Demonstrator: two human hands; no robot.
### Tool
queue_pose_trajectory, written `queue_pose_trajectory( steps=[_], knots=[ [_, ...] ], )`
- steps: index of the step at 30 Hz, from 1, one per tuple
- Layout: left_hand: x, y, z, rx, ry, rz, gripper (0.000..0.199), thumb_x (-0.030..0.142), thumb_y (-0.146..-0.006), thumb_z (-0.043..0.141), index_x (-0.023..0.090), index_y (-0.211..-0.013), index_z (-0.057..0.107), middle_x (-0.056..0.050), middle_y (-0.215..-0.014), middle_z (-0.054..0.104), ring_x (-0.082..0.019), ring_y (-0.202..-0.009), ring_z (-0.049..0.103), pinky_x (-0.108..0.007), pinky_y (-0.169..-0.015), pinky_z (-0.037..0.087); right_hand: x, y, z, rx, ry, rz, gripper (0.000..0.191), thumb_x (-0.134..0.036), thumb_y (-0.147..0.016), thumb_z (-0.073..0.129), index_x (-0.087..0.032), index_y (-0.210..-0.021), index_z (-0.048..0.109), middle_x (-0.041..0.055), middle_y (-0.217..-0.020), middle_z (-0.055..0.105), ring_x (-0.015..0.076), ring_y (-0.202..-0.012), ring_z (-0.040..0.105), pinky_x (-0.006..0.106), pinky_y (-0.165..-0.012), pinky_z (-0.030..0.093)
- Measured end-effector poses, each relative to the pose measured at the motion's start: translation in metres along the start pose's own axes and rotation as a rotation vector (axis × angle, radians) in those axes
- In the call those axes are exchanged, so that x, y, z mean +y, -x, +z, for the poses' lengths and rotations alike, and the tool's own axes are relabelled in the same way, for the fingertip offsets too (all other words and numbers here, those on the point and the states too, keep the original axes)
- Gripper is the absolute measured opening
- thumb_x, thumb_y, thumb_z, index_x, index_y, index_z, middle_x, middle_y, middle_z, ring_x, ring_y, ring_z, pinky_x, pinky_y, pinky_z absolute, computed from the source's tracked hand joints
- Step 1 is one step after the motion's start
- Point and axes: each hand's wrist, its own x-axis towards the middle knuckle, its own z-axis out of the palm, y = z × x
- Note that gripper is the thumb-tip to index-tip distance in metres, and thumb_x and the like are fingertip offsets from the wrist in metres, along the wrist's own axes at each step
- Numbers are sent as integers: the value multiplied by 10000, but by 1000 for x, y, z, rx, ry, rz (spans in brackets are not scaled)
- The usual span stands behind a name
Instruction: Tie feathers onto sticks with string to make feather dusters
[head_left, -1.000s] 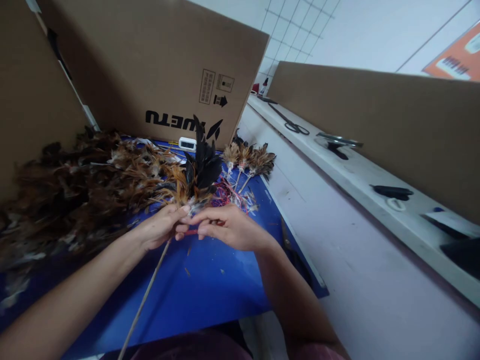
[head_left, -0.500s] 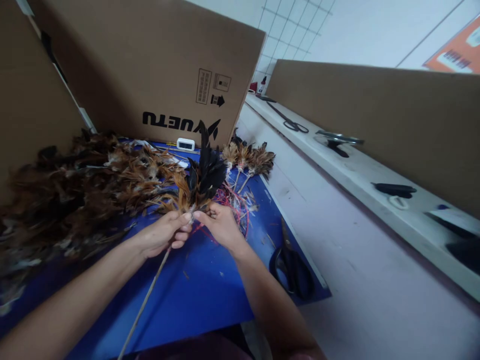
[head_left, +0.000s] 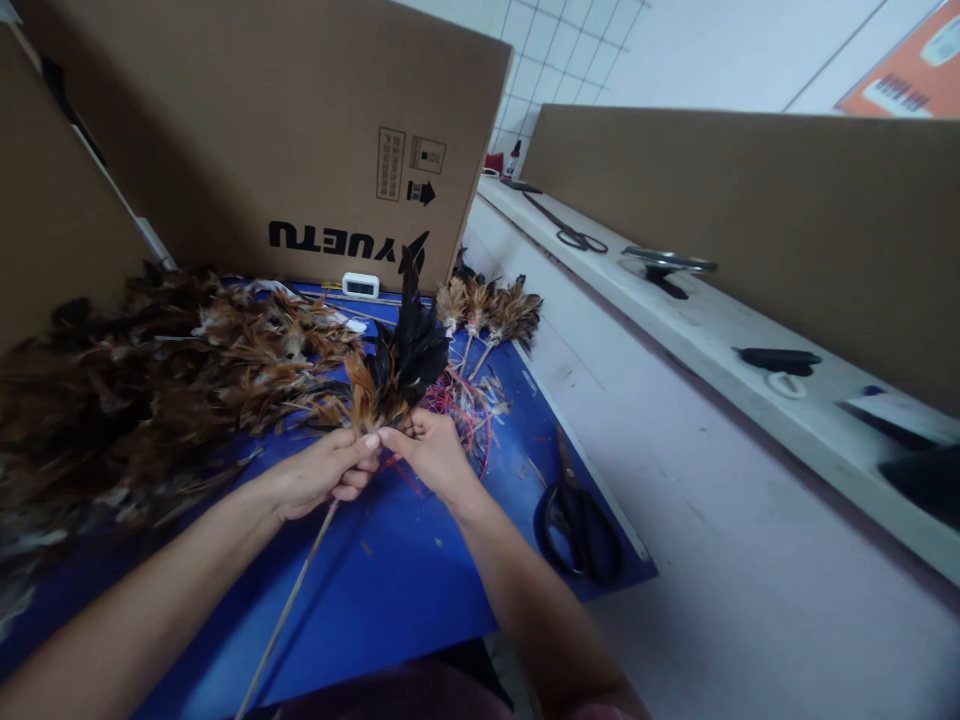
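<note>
My left hand [head_left: 334, 472] is closed round the top of a thin stick [head_left: 289, 605], where a bundle of black and orange-brown feathers [head_left: 401, 360] fans upward. The fingers of my right hand [head_left: 424, 445] pinch the base of that bundle, its thumb tip beside my left thumb. Pink-red string [head_left: 480, 440] lies tangled just behind my right hand, mixed with feather scraps. Left of my hands spreads a large pile of brown feathers [head_left: 172, 370]. What exactly lies between my fingertips is hidden.
Black-handled scissors [head_left: 577, 525] lie at the blue table's [head_left: 390, 620] right edge. Finished-looking feather bunches on sticks [head_left: 487, 310] rest at the back, near a small white display [head_left: 360, 286]. A cardboard box [head_left: 315, 130] stands behind. The ledge [head_left: 720, 385] at right holds several tools.
The whole view has shifted slightly, so the box and ledge appear further left and higher. Both hands keep their grip at the feather base, with the feathers turned only a little.
</note>
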Motion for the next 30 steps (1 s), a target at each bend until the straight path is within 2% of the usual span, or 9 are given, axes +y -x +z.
queue_pose_trajectory(
  steps=[5, 8, 11, 17, 20, 22, 26, 30],
  knots=[
    [-1, 0, -5, -9, -36, -35, 369, 455, -802, 636, 167, -735, 415, 85, -606, 282, -26, -475, 150, -160, -399, 108, -8, -1, -2, -60, -68, 93, 324, -386, -628, 728, -161, -563, 504, -57, -533, 452, 60, -498, 357, 220, -485, 285],
    [-1, 1, -5, -1, -43, -21, 366, 446, -804, 635, 169, -729, 407, 86, -602, 283, -24, -473, 148, -158, -397, 111, -15, 1, -3, -109, -94, 101, 393, -447, -618, 734, -169, -537, 469, -69, -515, 409, 53, -496, 322, 218, -479, 262],
    [1, 3, -3, -6, -39, 1, 352, 424, -818, 624, 172, -710, 403, 90, -586, 267, -25, -464, 141, -157, -389, 110, -19, 4, -4, -98, -94, 105, 436, -487, -601, 742, -174, -520, 449, -73, -501, 387, 50, -490, 302, 218, -470, 242],
    [3, 5, 4, -59, -31, 11, 372, 410, -846, 589, 163, -634, 407, 77, -528, 293, -30, -437, 185, -155, -371, 115, -19, 9, -6, -121, -57, 149, 434, -534, -695, 676, -168, -534, 507, -36, -467, 474, 61, -449, 359, 207, -439, 246],
    [3, 6, 5, -87, -19, 11, 382, 415, -846, 588, 163, -628, 401, 83, -528, 264, -24, -437, 156, -149, -371, 96, -24, 12, -12, -140, -2, 117, 399, -493, -762, 629, -166, -559, 523, -28, -489, 510, 62, -454, 388, 200, -452, 277],
    [3, 7, 3, -93, -4, 8, 387, 415, -845, 589, 163, -623, 397, 90, -532, 231, -22, -440, 134, -145, -370, 94, -30, 15, -20, -204, 19, 77, 355, -456, -783, 617, -159, -597, 558, -20, -533, 554, 65, -483, 420, 198, -483, 313],
    [3, 6, 2, -77, 46, 2, 396, 403, -815, 632, 159, -611, 394, 83, -544, 254, -19, -440, 162, -132, -361, 114, -45, 20, -42, -354, 60, 6, 163, -310, -731, 683, -149, -719, 663, -17, -632, 618, 80, -581, 501, 209, -579, 377],
    [0, 3, 6, -48, 55, -19, 426, 397, -810, 639, 155, -579, 377, 73, -532, 289, -16, -429, 209, -124, -359, 168, -52, 24, -51, -374, 115, -39, 90, -236, -724, 673, -147, -724, 688, -24, -636, 618, 83, -589, 510, 213, -581, 378]
  ],
)
